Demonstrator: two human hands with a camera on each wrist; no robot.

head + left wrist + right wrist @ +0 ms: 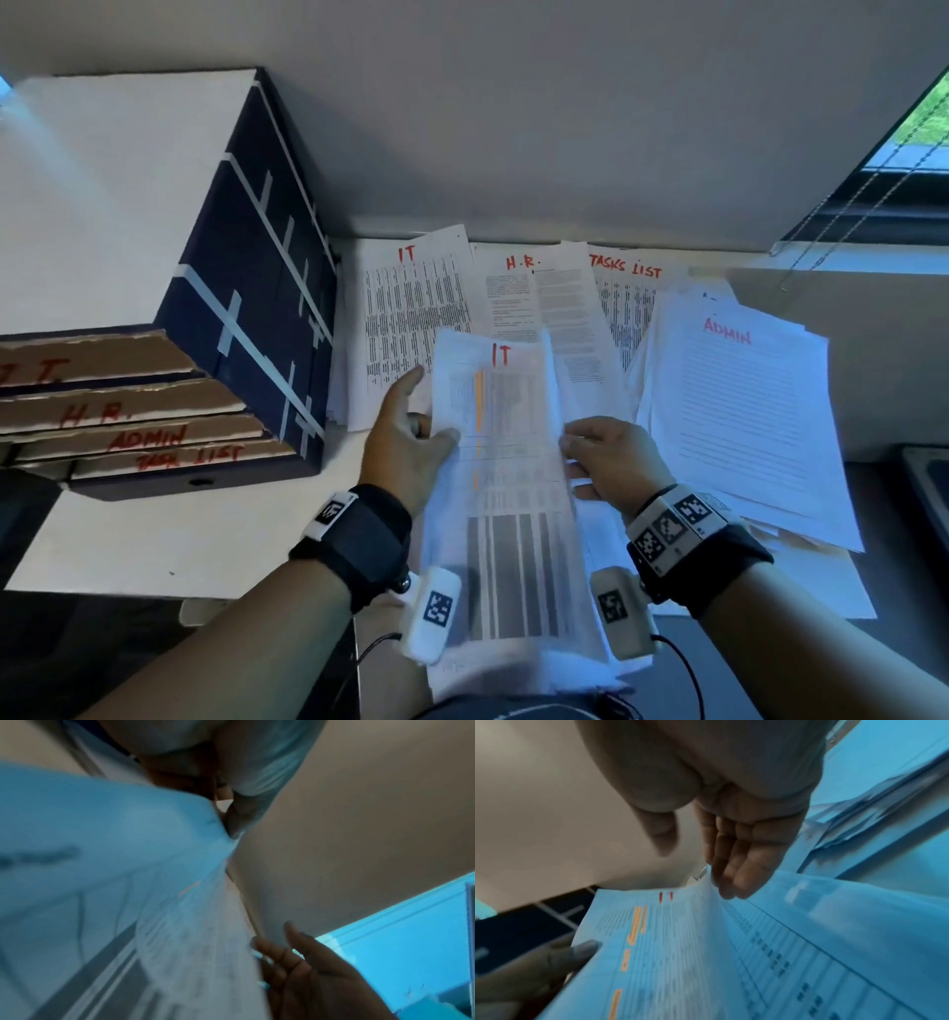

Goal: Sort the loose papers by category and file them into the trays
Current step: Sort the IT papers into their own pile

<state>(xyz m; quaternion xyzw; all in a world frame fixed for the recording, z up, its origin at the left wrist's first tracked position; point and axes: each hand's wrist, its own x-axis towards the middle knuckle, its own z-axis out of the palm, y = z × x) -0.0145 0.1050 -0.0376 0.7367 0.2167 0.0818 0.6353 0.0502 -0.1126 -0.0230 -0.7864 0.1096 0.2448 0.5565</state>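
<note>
I hold a stack of printed sheets marked "IT" [500,462] above the desk, between both hands. My left hand [411,437] grips its left edge, thumb on top and index finger pointing away. My right hand [601,452] lies against the right edge; in the right wrist view its fingers [734,870] are straight on the sheets [706,953] and the thumb stands apart. At the left stands a dark blue tray box [257,288] with cardboard trays labelled I.T. [102,360], H.R. [128,406], ADMIN [149,439] and TASK LIST [190,455].
Paper piles lie along the wall: IT [411,303], H.R. [518,298], TASKS LIST [626,288] and a large ADMIN pile [739,411] on the right. A blind cord [821,221] hangs by the window. Bare white desk [154,539] shows below the trays.
</note>
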